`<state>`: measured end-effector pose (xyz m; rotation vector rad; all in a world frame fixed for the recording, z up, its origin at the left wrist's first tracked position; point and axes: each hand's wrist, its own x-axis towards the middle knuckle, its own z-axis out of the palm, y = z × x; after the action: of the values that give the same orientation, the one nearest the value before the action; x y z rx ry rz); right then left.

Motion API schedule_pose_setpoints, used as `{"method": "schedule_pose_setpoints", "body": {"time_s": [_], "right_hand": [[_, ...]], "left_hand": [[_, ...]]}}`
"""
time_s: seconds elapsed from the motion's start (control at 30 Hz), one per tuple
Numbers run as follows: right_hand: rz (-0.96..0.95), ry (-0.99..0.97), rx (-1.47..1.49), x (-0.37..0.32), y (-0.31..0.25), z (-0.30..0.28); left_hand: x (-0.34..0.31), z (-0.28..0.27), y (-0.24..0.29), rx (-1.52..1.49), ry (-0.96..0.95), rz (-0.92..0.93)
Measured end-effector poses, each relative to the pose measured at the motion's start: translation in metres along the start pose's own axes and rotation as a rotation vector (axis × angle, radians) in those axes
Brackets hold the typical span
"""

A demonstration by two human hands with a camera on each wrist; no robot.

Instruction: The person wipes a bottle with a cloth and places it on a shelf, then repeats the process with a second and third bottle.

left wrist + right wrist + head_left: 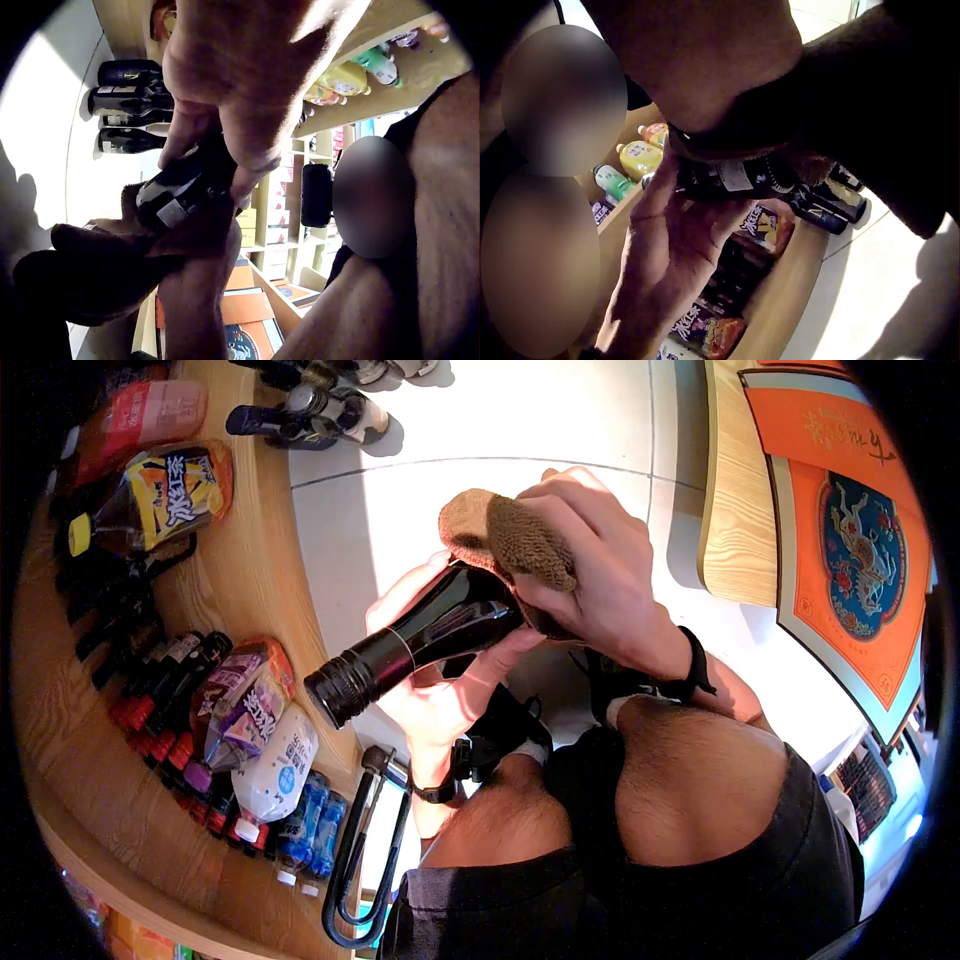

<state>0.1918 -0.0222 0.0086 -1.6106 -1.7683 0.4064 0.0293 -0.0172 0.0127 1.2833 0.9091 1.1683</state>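
Note:
A dark glass bottle (445,615) with a black ribbed cap lies tilted between the two hands, its neck toward the lower left in the head view. The left hand (450,695) grips it from below, thumb along its side. A brown cloth (505,535) is held by the right hand (605,565) against the bottle's base end. In the left wrist view a pale label shows on the bottle (176,199), between the fingers of the left hand (232,82). From the right wrist, the left hand (667,247) supports the bottle (731,180), and the cloth partly hides its end.
A wooden shelf (265,560) at left holds several drink bottles, including an iced-tea bottle (165,495). Several dark bottles (310,415) stand on the tiled floor. At right are a wooden surface (740,510) and an orange box (860,550). A black U-shaped lock (350,850) is beside the shelf.

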Motion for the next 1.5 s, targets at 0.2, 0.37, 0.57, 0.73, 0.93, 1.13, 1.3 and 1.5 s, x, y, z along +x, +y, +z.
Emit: {"method": "schedule_pose_setpoints", "body": {"time_s": [0.2,0.37,0.57,0.73,0.93,1.13,1.3,1.5], "right_hand": [[0.052,0.041,0.049,0.005,0.000,-0.008],[0.006,-0.015,0.069,0.007,0.001,-0.015],[-0.059,-0.012,0.113,0.012,-0.002,-0.014],[-0.065,-0.006,0.120,0.011,-0.003,-0.011],[-0.086,0.035,0.124,0.012,-0.003,-0.007],[-0.055,0.035,0.179,0.011,-0.002,-0.004],[0.004,0.030,0.304,0.010,-0.004,-0.006],[0.005,0.112,0.454,0.009,-0.009,-0.004]], "left_hand": [[0.013,0.003,0.002,0.008,-0.197,0.102],[0.004,0.008,0.015,-0.148,-0.138,-0.207],[-0.001,0.001,0.013,-0.028,-0.261,-0.360],[-0.001,0.003,0.015,0.012,-0.249,-0.384],[-0.007,0.003,0.007,0.199,-0.276,-0.455],[-0.004,-0.003,0.009,0.259,-0.375,-0.457],[-0.001,0.006,0.017,0.432,-0.386,-0.515],[-0.012,0.007,-0.001,0.476,-0.466,-0.291]]}}
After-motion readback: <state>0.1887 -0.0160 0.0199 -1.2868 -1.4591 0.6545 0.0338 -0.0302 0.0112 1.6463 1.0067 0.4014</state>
